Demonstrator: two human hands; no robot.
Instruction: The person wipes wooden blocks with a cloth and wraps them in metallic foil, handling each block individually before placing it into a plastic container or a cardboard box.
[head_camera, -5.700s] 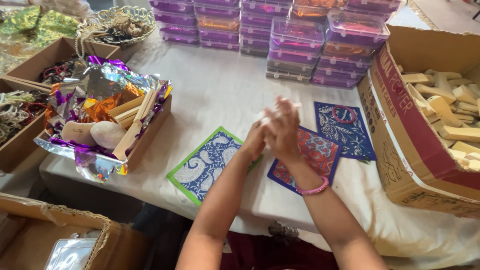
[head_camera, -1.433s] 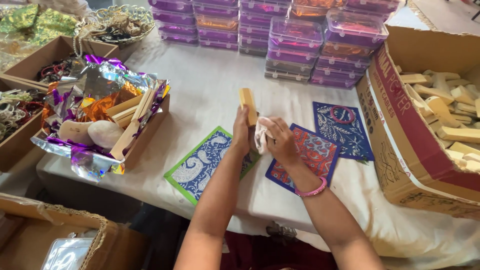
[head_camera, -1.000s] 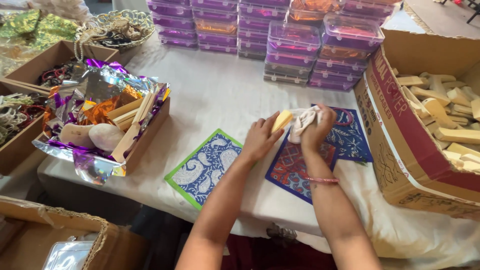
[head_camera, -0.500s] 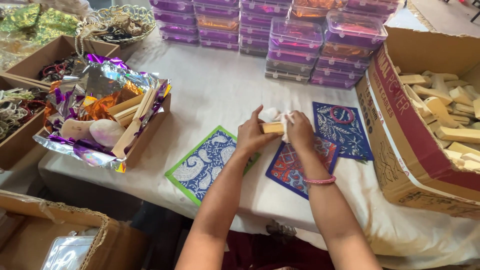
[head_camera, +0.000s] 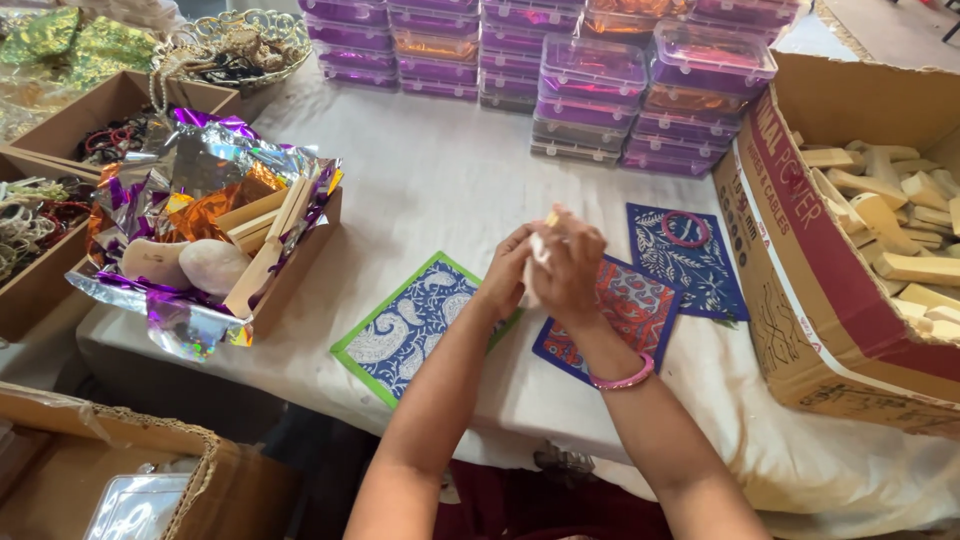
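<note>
Hands shifted slightly left since earlier frame — small wooden piece (head_camera: 549, 219) and white cloth (head_camera: 540, 250) gripped between left hand (head_camera: 508, 272) and right hand (head_camera: 570, 268), above red patterned card (head_camera: 630, 310).

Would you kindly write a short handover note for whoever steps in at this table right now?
Left hand and right hand: raised together above the table, both closed around a small pale wooden piece with a bit of white cloth; only its tip shows.
Below them: green-edged mat, red-centred mat, blue mat with a pink bangle on it.
Right: cardboard box full of wooden pieces.
Left: foil-lined box holding several pieces.
Done or left: cannot tell beyond this.
</note>
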